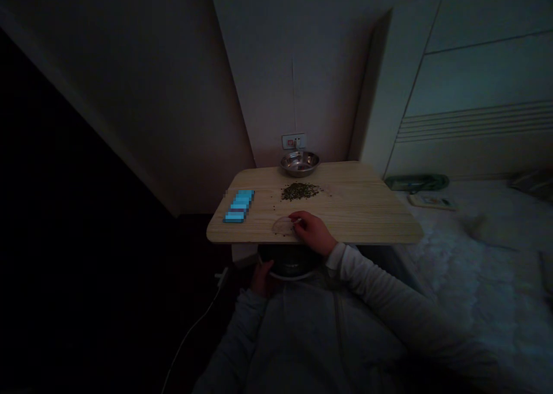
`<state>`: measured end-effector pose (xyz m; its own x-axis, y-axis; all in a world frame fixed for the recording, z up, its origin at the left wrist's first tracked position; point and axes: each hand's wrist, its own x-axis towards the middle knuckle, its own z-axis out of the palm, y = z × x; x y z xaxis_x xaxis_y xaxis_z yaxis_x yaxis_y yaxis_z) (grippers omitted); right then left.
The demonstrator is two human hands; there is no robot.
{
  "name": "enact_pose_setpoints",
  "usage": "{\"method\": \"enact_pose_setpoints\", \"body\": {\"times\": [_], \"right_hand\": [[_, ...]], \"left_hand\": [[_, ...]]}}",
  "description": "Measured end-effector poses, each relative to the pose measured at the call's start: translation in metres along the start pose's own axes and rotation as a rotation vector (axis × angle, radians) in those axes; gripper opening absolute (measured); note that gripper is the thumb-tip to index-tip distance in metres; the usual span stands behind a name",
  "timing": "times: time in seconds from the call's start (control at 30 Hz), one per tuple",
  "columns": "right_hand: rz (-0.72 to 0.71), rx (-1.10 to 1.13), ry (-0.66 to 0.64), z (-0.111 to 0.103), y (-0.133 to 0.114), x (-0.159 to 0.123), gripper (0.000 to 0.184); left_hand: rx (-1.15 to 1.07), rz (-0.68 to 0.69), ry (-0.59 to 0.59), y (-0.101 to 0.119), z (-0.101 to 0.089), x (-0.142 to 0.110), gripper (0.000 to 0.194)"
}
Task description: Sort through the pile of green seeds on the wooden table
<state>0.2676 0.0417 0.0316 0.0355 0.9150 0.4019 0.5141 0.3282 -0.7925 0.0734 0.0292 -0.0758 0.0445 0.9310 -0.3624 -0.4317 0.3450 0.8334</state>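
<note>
Near the front edge of the light wooden table, my right hand is closed with its fingertips pinched together. A pale, thin half-round piece lies or is held at those fingertips; the dim light hides its exact kind. A few dark beans dot the wood around it. Below the table edge, my left hand grips the left rim of a dark round bowl at my lap. A pile of small green beans is spread on the table beyond my right hand.
At the table's back stands a shiny metal bowl, under a wall socket. A lit phone lies at the left. To the right is a bed with a quilted cover. A white cable hangs at lower left.
</note>
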Motion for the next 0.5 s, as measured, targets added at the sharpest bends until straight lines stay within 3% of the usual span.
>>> {"method": "enact_pose_setpoints", "body": {"times": [0.13,0.3,0.37,0.5], "right_hand": [[-0.036,0.028,-0.035,-0.001,-0.001,-0.002,0.030],[0.007,0.113,-0.078,-0.010,0.000,-0.003,0.027],[0.043,0.145,-0.039,-0.017,0.005,0.000,0.028],[0.101,0.150,0.089,-0.035,0.022,0.006,0.030]], "left_hand": [[-0.069,-0.035,-0.033,0.002,0.013,-0.004,0.030],[0.003,0.018,0.011,0.005,0.007,-0.008,0.032],[0.024,0.052,0.024,0.004,0.006,-0.009,0.038],[-0.031,0.009,0.008,0.006,0.010,-0.008,0.029]]}}
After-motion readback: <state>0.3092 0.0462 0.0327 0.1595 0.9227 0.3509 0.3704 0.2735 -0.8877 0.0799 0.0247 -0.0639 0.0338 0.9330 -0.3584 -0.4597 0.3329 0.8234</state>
